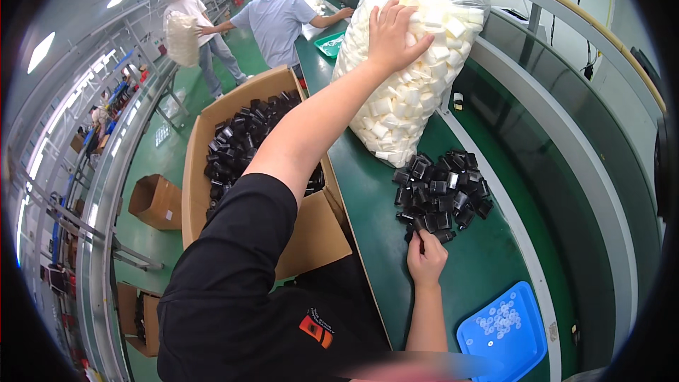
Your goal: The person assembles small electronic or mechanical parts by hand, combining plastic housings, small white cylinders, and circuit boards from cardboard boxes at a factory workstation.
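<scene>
Two bare hands stand well apart over a long green surface (368, 233). We see the left hand (392, 35) spread open against an upright, clear plastic bag (414, 99) of cream-white blocky pieces; the right hand (426, 258) pinches at the near side of a pile of glossy black plastic pieces (445, 187), toward the surface's right edge; we cannot tell whether one is gripped. Near the same edge lies a blue rectangular tray (520, 350).

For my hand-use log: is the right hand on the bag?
No, the right hand is at the edge of the black pile; the left hand is on the bag.
</scene>
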